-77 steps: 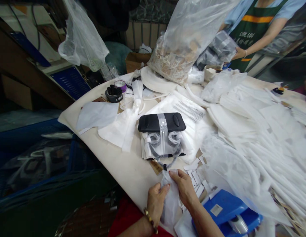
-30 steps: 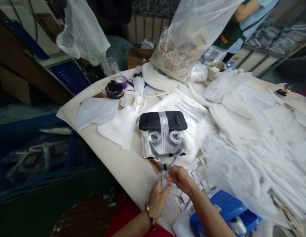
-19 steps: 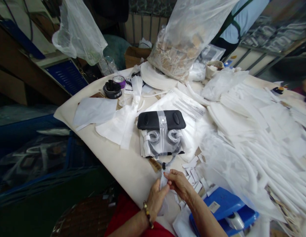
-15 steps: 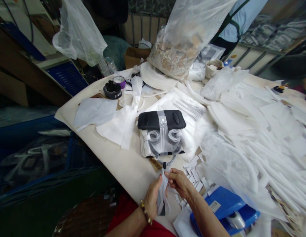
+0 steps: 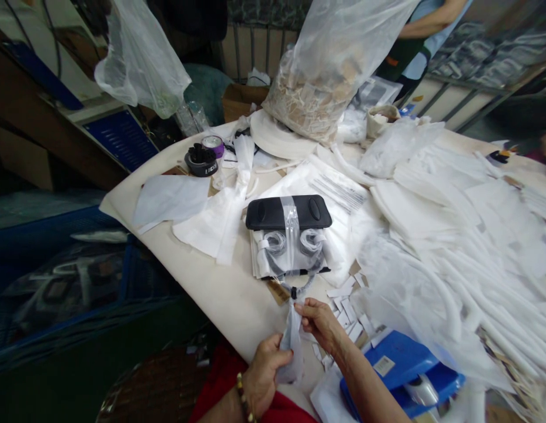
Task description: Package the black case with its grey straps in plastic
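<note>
A black handbag (image 5: 289, 212) lies in front of me, with a clear plastic band across its middle and two plastic-wrapped coils below. From its near side, wrapped grey straps meet at a small black fastener (image 5: 294, 292). Below that hangs a thin white wrapping sheet (image 5: 291, 338), partly see-through. My right hand (image 5: 319, 322) pinches its upper right edge just under the fastener. Lower down, my left hand (image 5: 266, 365), with a beaded bracelet on the wrist, grips the sheet's left edge between thumb and fingers.
White paper scraps (image 5: 345, 308) and a blue tape dispenser (image 5: 400, 370) lie to the right, beside heaped white padding (image 5: 466, 235). Tape rolls (image 5: 202, 160) sit at the back left. A filled plastic bag (image 5: 317, 88) stands behind; beyond it is another person's arm (image 5: 435, 22).
My left hand has slid down and left along the white sheet, spreading it. My right hand stays by the fastener. The person behind now shows an arm.
</note>
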### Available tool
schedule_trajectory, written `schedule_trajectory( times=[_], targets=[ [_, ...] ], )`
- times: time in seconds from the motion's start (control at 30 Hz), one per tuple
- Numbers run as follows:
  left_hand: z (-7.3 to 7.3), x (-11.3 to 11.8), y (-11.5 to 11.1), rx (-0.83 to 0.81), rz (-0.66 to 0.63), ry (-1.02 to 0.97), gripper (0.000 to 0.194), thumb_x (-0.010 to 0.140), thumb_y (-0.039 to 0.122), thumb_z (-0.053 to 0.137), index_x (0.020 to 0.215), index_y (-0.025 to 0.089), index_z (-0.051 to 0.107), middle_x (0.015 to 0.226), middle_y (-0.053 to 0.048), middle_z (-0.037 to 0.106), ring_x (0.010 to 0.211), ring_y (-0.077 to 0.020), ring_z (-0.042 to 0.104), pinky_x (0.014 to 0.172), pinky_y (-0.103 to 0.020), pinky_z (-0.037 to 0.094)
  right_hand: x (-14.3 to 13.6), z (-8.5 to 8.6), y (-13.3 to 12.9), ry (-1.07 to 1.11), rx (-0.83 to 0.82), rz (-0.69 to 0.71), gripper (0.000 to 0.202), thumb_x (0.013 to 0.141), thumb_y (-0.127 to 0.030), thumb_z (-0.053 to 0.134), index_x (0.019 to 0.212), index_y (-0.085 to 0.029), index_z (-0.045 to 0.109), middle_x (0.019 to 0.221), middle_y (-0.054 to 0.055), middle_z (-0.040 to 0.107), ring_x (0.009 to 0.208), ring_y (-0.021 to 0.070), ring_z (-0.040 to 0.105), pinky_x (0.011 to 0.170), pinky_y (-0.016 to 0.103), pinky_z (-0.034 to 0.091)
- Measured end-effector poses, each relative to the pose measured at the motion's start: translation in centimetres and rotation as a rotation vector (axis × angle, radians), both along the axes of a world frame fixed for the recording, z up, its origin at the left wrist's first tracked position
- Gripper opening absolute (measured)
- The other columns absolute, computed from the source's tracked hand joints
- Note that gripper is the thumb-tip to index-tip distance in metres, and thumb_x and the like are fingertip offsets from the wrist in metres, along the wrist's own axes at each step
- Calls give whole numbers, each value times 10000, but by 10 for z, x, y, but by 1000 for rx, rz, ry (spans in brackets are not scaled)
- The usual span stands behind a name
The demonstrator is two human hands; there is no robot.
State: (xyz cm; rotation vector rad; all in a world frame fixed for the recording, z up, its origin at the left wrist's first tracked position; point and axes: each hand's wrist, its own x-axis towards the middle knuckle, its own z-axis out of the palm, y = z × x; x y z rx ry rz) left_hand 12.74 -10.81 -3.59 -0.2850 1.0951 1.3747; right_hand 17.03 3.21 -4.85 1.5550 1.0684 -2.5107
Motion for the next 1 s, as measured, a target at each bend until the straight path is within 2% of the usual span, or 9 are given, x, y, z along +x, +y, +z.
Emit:
schedule_trajectory(
  times=[0.1,0.3,0.5,0.57,0.63,0.7,0.8,0.9,1.0],
  targets=[
    [1,1,-1,-10,-18,-6,349,449,205,601,781,138,519,576,2,547,439,-98,450,451,-223,328,1,-2,-1,13,15,-13,306,426,-276,747,535,-164,484,391,-75,422,359,25,302,384,177,144],
    [1,-1,-6,26,-62,-61,421,405,164,507,826,152,487,623,17,531,424,-68,401,395,-200,165,1,-4,-4,38,29,-17,286,438,-279,738,514,-162,489,362,-70,408,350,26,283,383,185,133],
    [-2,-6,-12,103,-139,-86,588,356,121,518,944,140,503,580,31,504,484,-86,419,435,-204,242,1,-4,-4,37,37,-13,288,443,-285,735,517,-161,486,370,-69,418,352,24,292,383,182,137],
    [-4,-12,-12,128,-190,-121,566,394,190,564,954,131,509,592,12,520,514,-109,451,490,-222,327,2,-4,-4,35,42,-3,281,451,-288,730,524,-160,490,370,-69,419,351,25,295,385,183,142],
    [-7,-17,-8,133,-229,-128,517,496,368,602,936,110,520,623,-35,554,549,-146,502,553,-271,392,2,-3,-4,34,53,10,276,453,-294,727,538,-160,501,374,-68,426,353,28,299,387,186,148],
    [-10,-21,-1,116,-240,-71,548,574,532,599,894,92,530,644,-72,573,580,-160,533,598,-287,413,1,-2,-3,32,70,29,282,456,-315,722,538,-165,497,367,-68,423,349,34,305,389,193,157],
    [-15,-20,15,74,-220,72,586,600,628,586,863,109,512,637,-45,550,548,-134,519,586,-267,414,0,1,-2,18,113,73,279,469,-343,703,532,-172,492,356,-66,422,347,48,332,397,203,181],
    [-18,-12,27,9,-203,233,514,661,627,472,858,152,472,594,27,454,451,-98,428,493,-245,383,-1,4,0,-12,186,135,249,488,-356,667,536,-168,512,364,-58,442,351,48,330,402,206,193],
    [-21,-3,31,-104,-252,427,336,762,494,351,821,175,439,568,49,380,412,-93,341,435,-234,337,-3,5,0,-76,298,195,198,535,-332,610,501,-183,484,349,-62,435,332,53,308,389,214,191]
  ],
)
